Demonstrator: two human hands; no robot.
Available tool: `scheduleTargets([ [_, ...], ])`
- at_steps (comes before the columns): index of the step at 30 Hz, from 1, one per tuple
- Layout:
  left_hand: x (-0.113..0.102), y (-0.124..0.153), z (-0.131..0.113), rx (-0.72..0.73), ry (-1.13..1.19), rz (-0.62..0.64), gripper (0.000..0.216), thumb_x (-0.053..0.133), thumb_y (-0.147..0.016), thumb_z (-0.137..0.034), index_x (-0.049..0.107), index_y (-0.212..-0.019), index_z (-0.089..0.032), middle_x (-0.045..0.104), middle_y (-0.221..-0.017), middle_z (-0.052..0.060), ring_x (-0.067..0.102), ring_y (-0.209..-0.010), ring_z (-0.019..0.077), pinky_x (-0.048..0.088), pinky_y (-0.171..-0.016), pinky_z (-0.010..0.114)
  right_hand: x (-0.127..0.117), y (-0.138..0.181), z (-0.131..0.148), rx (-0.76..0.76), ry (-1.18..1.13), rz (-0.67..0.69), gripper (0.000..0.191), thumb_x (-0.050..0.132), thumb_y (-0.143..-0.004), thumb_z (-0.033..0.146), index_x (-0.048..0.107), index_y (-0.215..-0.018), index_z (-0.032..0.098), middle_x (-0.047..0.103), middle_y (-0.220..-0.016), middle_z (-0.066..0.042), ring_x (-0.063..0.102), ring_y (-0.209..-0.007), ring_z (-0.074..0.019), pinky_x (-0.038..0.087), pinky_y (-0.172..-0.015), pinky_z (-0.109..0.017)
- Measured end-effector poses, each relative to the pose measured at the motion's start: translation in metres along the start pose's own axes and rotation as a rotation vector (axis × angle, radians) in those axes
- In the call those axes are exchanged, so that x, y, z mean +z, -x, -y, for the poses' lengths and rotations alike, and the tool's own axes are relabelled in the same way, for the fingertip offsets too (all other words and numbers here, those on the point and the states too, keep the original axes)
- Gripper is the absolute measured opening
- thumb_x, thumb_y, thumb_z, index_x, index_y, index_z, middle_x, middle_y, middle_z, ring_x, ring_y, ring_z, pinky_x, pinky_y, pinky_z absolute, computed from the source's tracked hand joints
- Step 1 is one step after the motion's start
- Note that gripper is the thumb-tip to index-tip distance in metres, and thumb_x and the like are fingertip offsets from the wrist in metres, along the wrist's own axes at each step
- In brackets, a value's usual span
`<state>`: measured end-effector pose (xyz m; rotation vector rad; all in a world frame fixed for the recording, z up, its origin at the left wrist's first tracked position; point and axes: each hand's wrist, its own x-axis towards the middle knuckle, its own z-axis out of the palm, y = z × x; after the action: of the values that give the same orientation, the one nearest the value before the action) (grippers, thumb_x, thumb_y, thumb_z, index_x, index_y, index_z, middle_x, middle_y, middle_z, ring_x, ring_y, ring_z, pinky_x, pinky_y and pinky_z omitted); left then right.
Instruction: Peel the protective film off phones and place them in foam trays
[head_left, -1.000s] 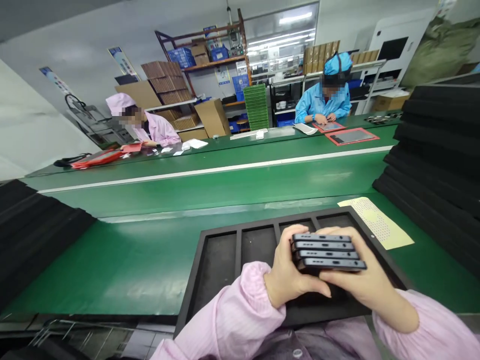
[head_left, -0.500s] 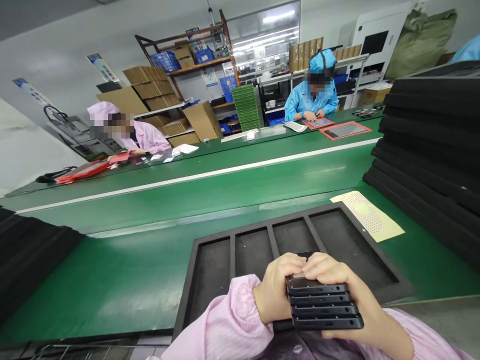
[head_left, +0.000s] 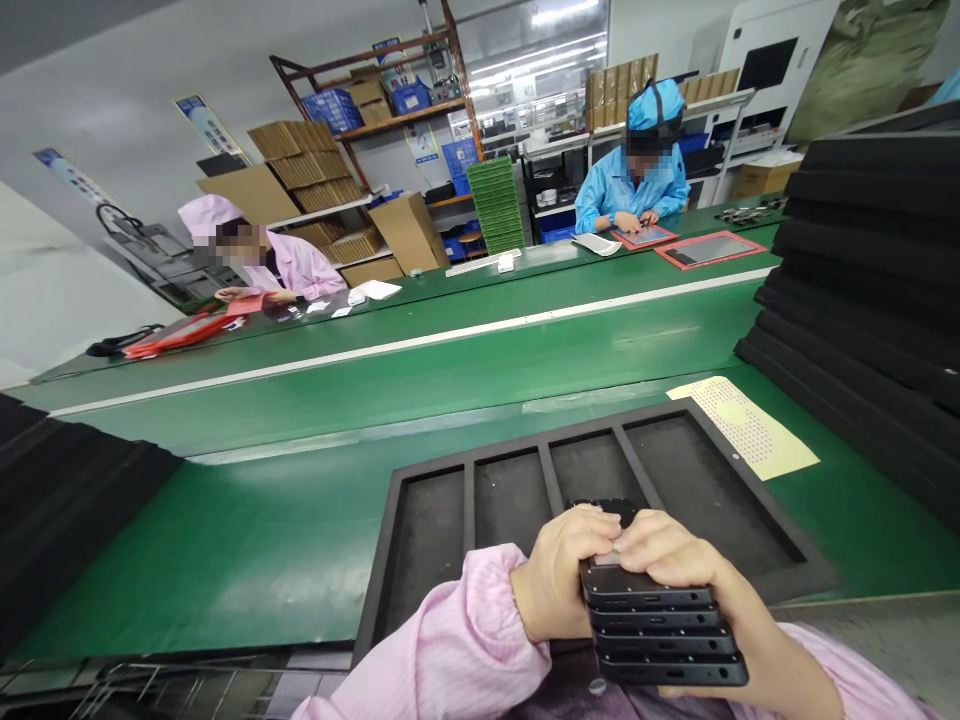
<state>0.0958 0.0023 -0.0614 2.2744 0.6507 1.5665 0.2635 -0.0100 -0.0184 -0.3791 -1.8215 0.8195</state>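
Note:
Both my hands are closed around a stack of black phone housings (head_left: 664, 640), several pieces one on top of another. The charging-port edges of the housings face me. My left hand (head_left: 559, 575) grips the left side, its fingers bent over the top piece. From the right, my right hand (head_left: 697, 580) wraps the stack with its fingers across the top and its palm along the side. Under and beyond the hands lies a black foam tray (head_left: 427, 470) with long compartments; the hands and the stack hide part of it.
A yellow sticker sheet (head_left: 750, 425) lies by the tray's far right corner. Tall piles of black foam trays stand at right (head_left: 877, 300) and left (head_left: 75, 500). Beyond the green bench's raised ledge (head_left: 420, 350), two people work, one in pink (head_left: 300, 265), one in blue (head_left: 600, 190).
The stack's near end has tilted slightly lower and to the right, still in both hands. The whole view has shifted a little. The person in pink has raised a hand.

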Motion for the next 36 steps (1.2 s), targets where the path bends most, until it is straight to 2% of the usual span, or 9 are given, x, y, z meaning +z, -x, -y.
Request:
scheduleTargets([
  [15, 0.002, 0.000, 0.004, 0.015, 0.049, -0.007, 0.039, 0.059, -0.077, -0.042, 0.044, -0.108, -0.024, 0.067, -0.090, 0.008, 0.067, -0.087, 0.0229, 0.056, -0.076, 0.037, -0.001, 0.000, 0.001, 0.019, 0.011, 0.014, 0.038, 0.063, -0.084, 0.046, 0.046, -0.111, 0.026, 0.060, -0.096, -0.006, 0.059, -0.092, -0.0239, 0.049, -0.084, -0.040],
  [20, 0.001, -0.001, 0.003, 0.025, 0.013, -0.001, 0.036, 0.054, -0.080, -0.045, 0.043, -0.107, -0.024, 0.066, -0.086, 0.007, 0.068, -0.084, 0.0215, 0.057, -0.074, 0.036, -0.002, 0.001, 0.001, 0.023, 0.018, 0.026, 0.038, 0.063, -0.083, 0.046, 0.046, -0.111, 0.027, 0.060, -0.095, -0.006, 0.058, -0.093, -0.0243, 0.049, -0.084, -0.040],
  [26, 0.000, -0.002, 0.003, 0.014, 0.048, 0.009, 0.037, 0.057, -0.079, -0.043, 0.044, -0.109, -0.025, 0.066, -0.089, 0.007, 0.067, -0.087, 0.0229, 0.056, -0.076, 0.038, -0.001, 0.001, 0.001, 0.021, 0.014, 0.021, 0.038, 0.064, -0.083, 0.046, 0.046, -0.111, 0.028, 0.060, -0.095, -0.006, 0.059, -0.090, -0.0246, 0.049, -0.083, -0.042],
  [29, -0.001, -0.007, 0.001, -0.020, 0.071, -0.025, 0.032, 0.056, -0.082, -0.038, 0.047, -0.109, -0.025, 0.067, -0.089, 0.007, 0.067, -0.085, 0.0203, 0.056, -0.076, 0.035, -0.003, -0.002, 0.003, 0.062, 0.025, 0.016, 0.038, 0.064, -0.081, 0.050, 0.048, -0.107, 0.028, 0.060, -0.097, -0.006, 0.057, -0.097, -0.0230, 0.048, -0.086, -0.039],
  [30, -0.001, -0.008, 0.000, -0.036, 0.072, -0.044, 0.031, 0.057, -0.082, -0.037, 0.048, -0.109, -0.025, 0.067, -0.089, 0.006, 0.067, -0.084, 0.0193, 0.056, -0.075, 0.034, -0.007, -0.003, 0.002, 0.094, 0.027, 0.043, 0.042, 0.064, -0.079, 0.055, 0.049, -0.107, 0.027, 0.059, -0.101, -0.006, 0.055, -0.100, -0.0230, 0.048, -0.086, -0.038],
  [32, -0.001, -0.010, -0.001, -0.058, 0.082, -0.074, 0.029, 0.058, -0.082, -0.037, 0.051, -0.107, -0.024, 0.068, -0.088, 0.006, 0.067, -0.083, 0.0184, 0.056, -0.075, 0.031, -0.026, -0.006, -0.006, 0.234, 0.063, 0.076, 0.067, 0.060, -0.065, 0.077, 0.051, -0.107, 0.026, 0.059, -0.105, -0.007, 0.056, -0.102, -0.0246, 0.049, -0.085, -0.037],
  [34, -0.002, -0.009, 0.001, -0.064, 0.111, -0.086, 0.028, 0.057, -0.083, -0.038, 0.054, -0.106, -0.023, 0.069, -0.086, 0.007, 0.067, -0.085, 0.0192, 0.056, -0.077, 0.032, -0.061, -0.008, -0.020, 0.433, 0.167, -0.028, 0.091, 0.044, -0.048, 0.094, 0.053, -0.105, 0.023, 0.061, -0.103, -0.008, 0.059, -0.097, -0.0260, 0.051, -0.083, -0.038],
  [35, -0.003, -0.007, 0.004, -0.062, 0.129, -0.089, 0.027, 0.056, -0.084, -0.037, 0.055, -0.106, -0.023, 0.069, -0.086, 0.007, 0.067, -0.086, 0.0198, 0.056, -0.078, 0.033, -0.082, -0.008, -0.030, 0.512, 0.262, -0.155, 0.092, 0.035, -0.050, 0.097, 0.054, -0.100, 0.022, 0.062, -0.098, -0.007, 0.060, -0.092, -0.0252, 0.051, -0.082, -0.039],
  [36, -0.004, -0.005, 0.008, -0.059, 0.151, -0.081, 0.026, 0.055, -0.085, -0.036, 0.056, -0.107, -0.023, 0.070, -0.087, 0.007, 0.067, -0.087, 0.0205, 0.055, -0.079, 0.035, -0.106, -0.007, -0.041, 0.577, 0.350, -0.257, 0.079, 0.033, -0.069, 0.088, 0.053, -0.103, 0.020, 0.060, -0.102, -0.008, 0.058, -0.096, -0.0240, 0.048, -0.087, -0.041],
])
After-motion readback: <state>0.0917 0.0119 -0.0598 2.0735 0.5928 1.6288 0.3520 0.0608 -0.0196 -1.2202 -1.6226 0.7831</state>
